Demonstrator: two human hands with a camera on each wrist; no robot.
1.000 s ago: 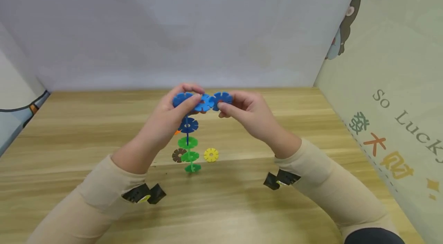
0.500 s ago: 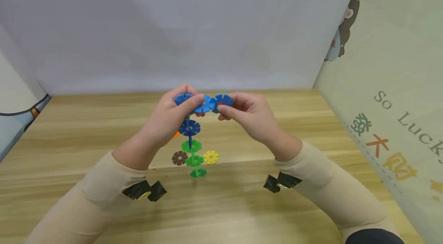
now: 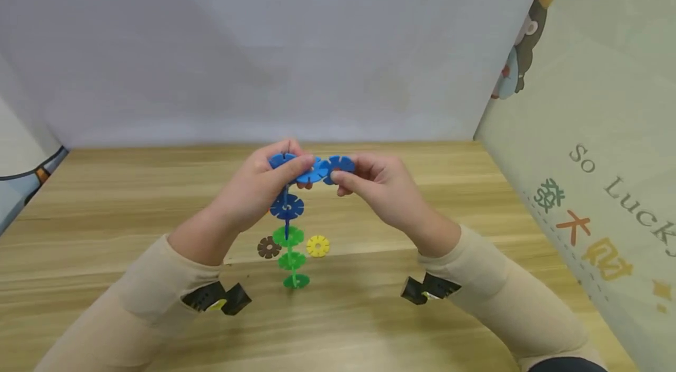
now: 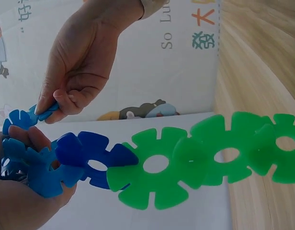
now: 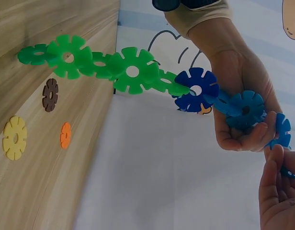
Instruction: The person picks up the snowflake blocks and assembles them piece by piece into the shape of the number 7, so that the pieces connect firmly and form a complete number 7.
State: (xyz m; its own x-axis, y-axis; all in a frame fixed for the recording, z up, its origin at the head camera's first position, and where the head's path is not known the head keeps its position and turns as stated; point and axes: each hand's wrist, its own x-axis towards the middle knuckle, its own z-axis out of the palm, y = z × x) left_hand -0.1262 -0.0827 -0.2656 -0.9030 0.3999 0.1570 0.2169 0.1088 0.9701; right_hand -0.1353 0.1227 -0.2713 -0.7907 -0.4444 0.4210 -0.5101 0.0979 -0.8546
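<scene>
- Wood-grain table (image 3: 105,196) runs far to a pale grey backdrop (image 3: 264,37); a printed mat (image 3: 591,125) stands at the right.
- Left hand (image 3: 253,190) pinches the blue top of a disc chain (image 3: 287,225) hanging mid-table.
- Right hand (image 3: 380,187) pinches a blue disc (image 3: 338,165).
- Brown disc (image 3: 269,247), yellow disc (image 3: 318,246) lie beside the chain.

The chain of snowflake discs (image 3: 287,225) is light blue at the top, then dark blue, then bright green at the bottom. On the light brown wood-grain tabletop (image 3: 132,202) lie a brown disc (image 3: 269,247), a yellow disc (image 3: 318,246) and an orange disc (image 5: 65,135). The sleeves (image 3: 158,296) are beige.
</scene>
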